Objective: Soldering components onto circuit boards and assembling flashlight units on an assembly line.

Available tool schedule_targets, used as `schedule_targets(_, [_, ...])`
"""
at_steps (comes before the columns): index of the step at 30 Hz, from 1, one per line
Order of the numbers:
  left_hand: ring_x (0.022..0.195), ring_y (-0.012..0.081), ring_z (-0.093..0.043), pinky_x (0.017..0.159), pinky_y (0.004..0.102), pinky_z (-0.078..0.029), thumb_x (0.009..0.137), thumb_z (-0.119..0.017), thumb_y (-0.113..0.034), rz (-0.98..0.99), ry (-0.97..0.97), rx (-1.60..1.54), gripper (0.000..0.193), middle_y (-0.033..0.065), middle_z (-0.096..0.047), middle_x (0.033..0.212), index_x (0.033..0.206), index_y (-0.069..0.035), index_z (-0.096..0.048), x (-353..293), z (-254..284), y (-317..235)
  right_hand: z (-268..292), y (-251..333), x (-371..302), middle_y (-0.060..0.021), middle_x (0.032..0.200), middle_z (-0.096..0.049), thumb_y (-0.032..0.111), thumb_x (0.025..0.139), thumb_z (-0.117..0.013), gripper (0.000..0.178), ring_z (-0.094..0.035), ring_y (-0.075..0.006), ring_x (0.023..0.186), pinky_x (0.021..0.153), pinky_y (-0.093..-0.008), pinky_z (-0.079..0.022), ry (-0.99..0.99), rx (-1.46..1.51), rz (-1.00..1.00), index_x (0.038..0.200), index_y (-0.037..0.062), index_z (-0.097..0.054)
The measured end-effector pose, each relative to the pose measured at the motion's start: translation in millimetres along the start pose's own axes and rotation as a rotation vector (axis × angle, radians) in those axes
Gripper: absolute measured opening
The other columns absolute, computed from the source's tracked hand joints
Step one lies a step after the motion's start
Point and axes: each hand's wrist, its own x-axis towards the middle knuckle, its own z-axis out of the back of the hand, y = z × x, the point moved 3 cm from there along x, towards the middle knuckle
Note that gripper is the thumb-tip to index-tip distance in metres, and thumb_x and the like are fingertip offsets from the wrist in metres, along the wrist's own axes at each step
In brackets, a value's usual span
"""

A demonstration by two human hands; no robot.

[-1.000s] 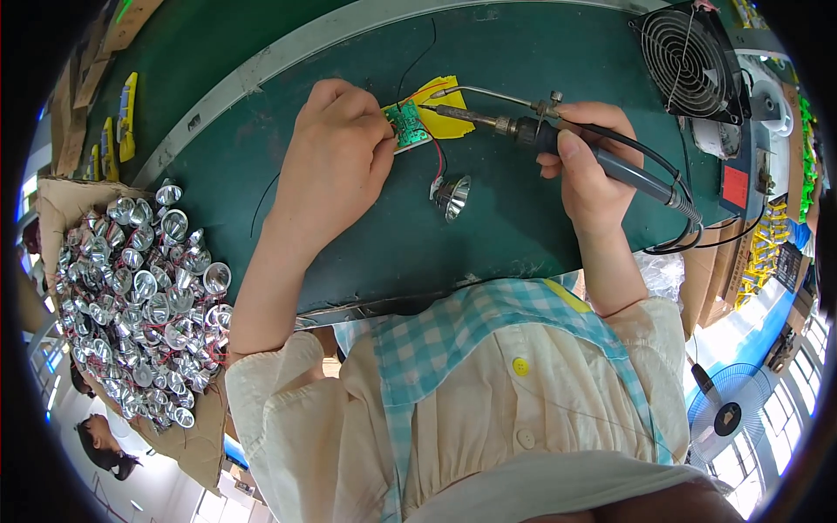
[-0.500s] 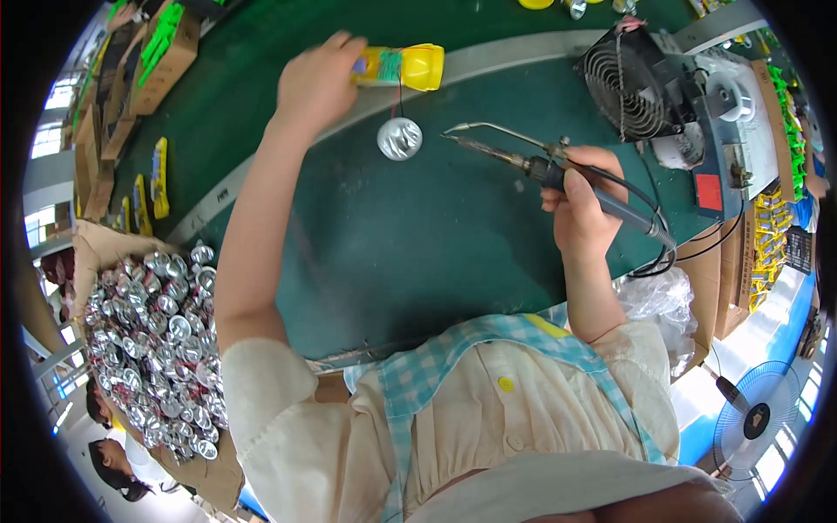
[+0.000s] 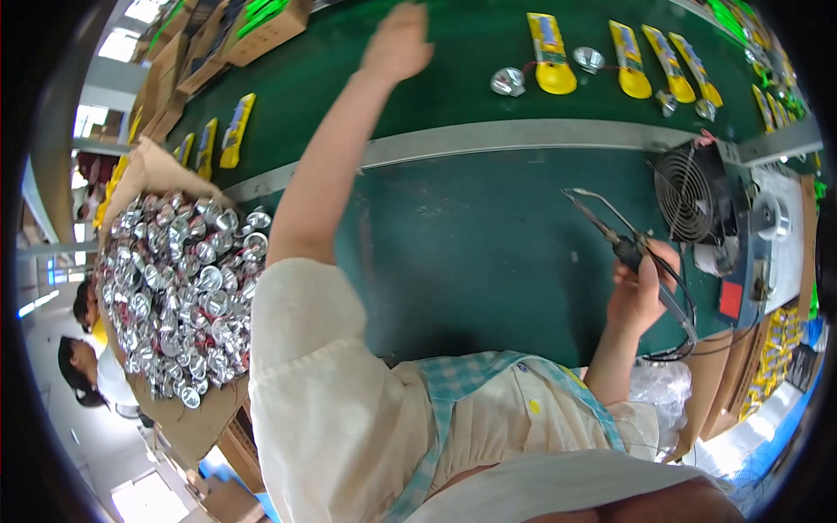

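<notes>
My left hand [image 3: 399, 44] is stretched out over the green belt at the far side, somewhat blurred. Its thumb stands apart from the fingers, and I see nothing held in it. To its right on the belt lies a yellow flashlight body [image 3: 549, 54], joined by a red wire to a silver reflector cup [image 3: 507, 82]. My right hand [image 3: 643, 283] is closed round a soldering iron [image 3: 629, 253] with a thin curved metal tube alongside it. The iron's tip points up and left above the green work mat [image 3: 471, 253], touching nothing.
A cardboard box [image 3: 144, 183] heaped with silver reflector cups [image 3: 187, 288] stands at my left. More yellow bodies [image 3: 629, 61] lie on the belt. A metal rail [image 3: 488, 135] parts belt from mat. A black fan [image 3: 693, 192] stands right, near a solder spool [image 3: 772, 213].
My left hand has moved farther out over the belt and no longer holds the yellow flashlight body with its dangling reflector. The view has shifted; my right hand still grips the iron.
</notes>
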Motion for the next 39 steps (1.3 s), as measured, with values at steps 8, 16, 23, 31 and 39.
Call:
schedule_targets(8, [0.097,0.0292,-0.048,0.080,0.0357,-0.039,0.069,-0.050,-0.033,1.053,0.694,0.532,0.051,0.0160,-0.048,0.106,0.107,0.001,-0.042,-228.4,52.5,296.9,-10.8,-8.3,-3.1,-0.0087,0.074,-0.050,0.006,0.071,-0.052,0.019,-0.048,-0.0104,0.048,0.041,-0.0170,-0.040,0.084,-0.068,-0.043,0.089,-0.0001,-0.047])
schedule_targets(16, [0.089,0.0331,-0.051,0.077,0.0366,-0.041,0.061,-0.058,-0.033,0.981,0.504,0.128,0.053,0.0221,-0.052,0.093,0.096,0.005,-0.044,-186.5,85.7,171.6,-6.2,-9.0,-7.4,-0.0082,0.071,-0.051,0.005,0.071,-0.052,0.019,-0.050,-0.0100,0.047,0.041,-0.0171,-0.041,0.002,-0.101,-0.095,0.088,-0.0003,-0.048])
schedule_targets(23, [0.083,0.0366,-0.042,0.073,0.0392,-0.037,0.061,-0.056,-0.016,0.366,0.422,-0.469,0.041,0.0201,-0.043,0.089,0.093,0.003,-0.040,-213.6,143.8,-101.3,-15.5,-1.5,-10.2,-0.0102,0.072,-0.053,0.004,0.072,-0.051,0.019,-0.051,-0.0115,0.049,0.042,-0.0186,-0.042,0.111,-0.025,-0.011,0.090,-0.0013,-0.047])
schedule_targets(31, [0.079,0.0288,-0.044,0.066,0.0363,-0.038,0.058,-0.068,-0.024,0.405,0.190,-0.584,0.049,0.0155,-0.045,0.089,0.094,0.000,-0.044,-239.6,150.1,-126.2,-12.7,-5.9,-6.6,-0.0108,0.072,-0.054,0.001,0.072,-0.049,0.017,-0.053,-0.0114,0.049,0.042,-0.0188,-0.043,0.145,-0.013,-0.005,0.089,-0.0021,-0.048])
schedule_targets(39, [0.067,0.0212,-0.048,0.055,0.0299,-0.039,0.060,-0.063,-0.006,0.304,0.073,-0.609,0.009,0.0045,-0.052,0.070,0.068,-0.007,-0.057,-250.3,158.8,-126.7,-12.4,-6.5,-10.9,-0.0099,0.071,-0.054,0.002,0.072,-0.049,0.018,-0.052,-0.0112,0.050,0.042,-0.0178,-0.042,0.104,-0.046,-0.023,0.090,-0.0012,-0.049])
